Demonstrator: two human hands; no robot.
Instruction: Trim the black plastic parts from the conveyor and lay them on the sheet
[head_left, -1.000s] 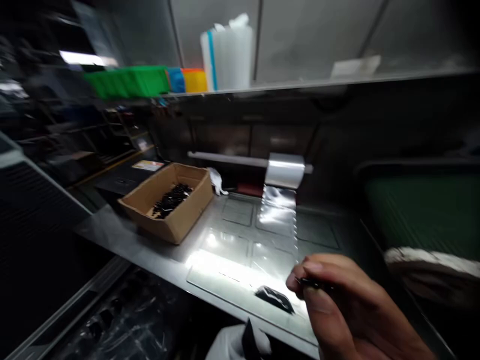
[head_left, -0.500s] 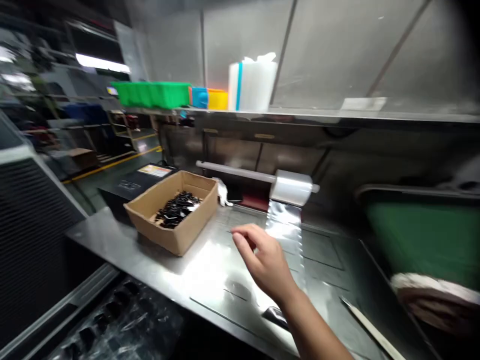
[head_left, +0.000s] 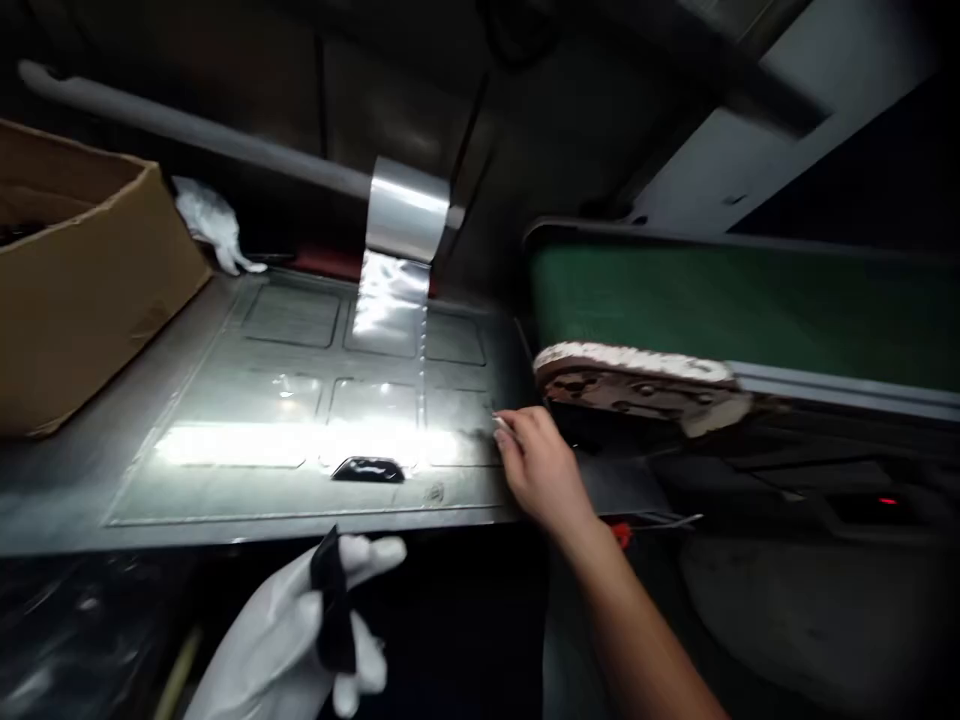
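My left hand (head_left: 277, 640), in a white glove, grips a dark, flat, angular piece (head_left: 334, 605) just off the table's front edge. Bare and pinched, my right hand (head_left: 541, 465) is over the right part of the clear mat. A small pale tip shows at its fingertips; what it belongs to is hidden. Between the hands, a glossy black piece (head_left: 367, 469) lies flat near the mat's front edge. Behind it, a strip of clear film (head_left: 390, 310) runs down from a film roll (head_left: 409, 210) onto the mat (head_left: 292, 395).
An open cardboard box (head_left: 97, 310) stands at the left, with a crumpled white item (head_left: 214, 225) beside it. To the right is a green conveyor belt (head_left: 735, 300) with a worn end bracket (head_left: 637, 385). Dark plastic wrapping (head_left: 67, 640) shows at lower left.
The view has swung right and down, bringing the gloved left hand and its dark piece into sight. My right hand, still pinched, is now farther right along the table, away from the box.
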